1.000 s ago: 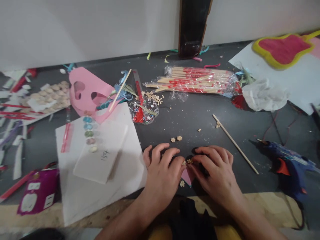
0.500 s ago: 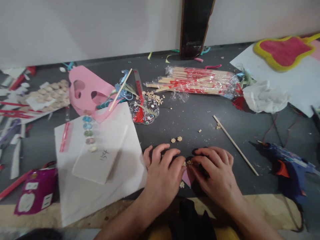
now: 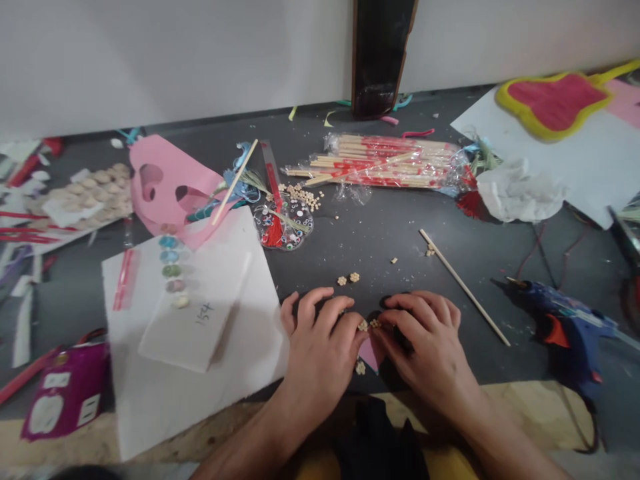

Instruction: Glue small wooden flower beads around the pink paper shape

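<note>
The operator's body is visible at the lower edge of the view. The left hand and right hand are bare, with five digits each and short fingernails. The left forearm and right forearm are also uncovered; each extends from the wrist to the bottom frame edge. Sleeves are not visible. A yellow garment occupies the bottom centre. A black fabric piece with pointed upper corners lies over it; its exact type cannot be determined.

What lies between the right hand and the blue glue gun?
A thin wooden stick lies between the right hand and the blue glue gun, in the head view.
</note>
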The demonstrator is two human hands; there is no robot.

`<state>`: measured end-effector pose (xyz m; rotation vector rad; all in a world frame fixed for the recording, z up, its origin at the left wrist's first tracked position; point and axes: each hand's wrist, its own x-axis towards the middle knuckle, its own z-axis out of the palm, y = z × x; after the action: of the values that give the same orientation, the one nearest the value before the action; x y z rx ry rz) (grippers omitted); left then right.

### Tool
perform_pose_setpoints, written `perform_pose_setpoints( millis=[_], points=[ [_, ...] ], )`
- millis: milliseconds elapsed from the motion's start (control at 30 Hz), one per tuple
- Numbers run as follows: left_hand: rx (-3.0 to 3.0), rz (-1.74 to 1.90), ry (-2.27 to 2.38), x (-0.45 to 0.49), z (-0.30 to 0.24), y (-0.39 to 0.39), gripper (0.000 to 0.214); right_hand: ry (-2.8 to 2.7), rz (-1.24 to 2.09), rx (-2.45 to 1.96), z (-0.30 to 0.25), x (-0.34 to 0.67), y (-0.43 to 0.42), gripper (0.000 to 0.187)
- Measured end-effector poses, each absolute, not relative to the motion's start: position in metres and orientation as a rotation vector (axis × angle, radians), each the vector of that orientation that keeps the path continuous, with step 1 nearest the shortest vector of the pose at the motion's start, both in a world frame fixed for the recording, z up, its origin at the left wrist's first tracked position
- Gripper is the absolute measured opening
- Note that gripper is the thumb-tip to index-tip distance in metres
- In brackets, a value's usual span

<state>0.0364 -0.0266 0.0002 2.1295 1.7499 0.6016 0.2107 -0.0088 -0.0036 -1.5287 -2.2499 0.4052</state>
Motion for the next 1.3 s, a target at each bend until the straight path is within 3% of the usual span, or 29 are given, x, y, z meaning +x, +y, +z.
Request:
perform_pose_setpoints(
  millis=[600,1300],
  points=[
    [2.128,0.609,1.696,0.0365,-0.0036,-0.0284,0.014,-2.213,0.464,-1.509,-0.0033,0.2111,-0.0097,0.007],
    [2.102,0.593,1.69,0.033,-0.0021,-0.0289,0.009,-2.196,0.483,-1.519,-0.0035,0.2115,-0.012,0.011]
  ],
)
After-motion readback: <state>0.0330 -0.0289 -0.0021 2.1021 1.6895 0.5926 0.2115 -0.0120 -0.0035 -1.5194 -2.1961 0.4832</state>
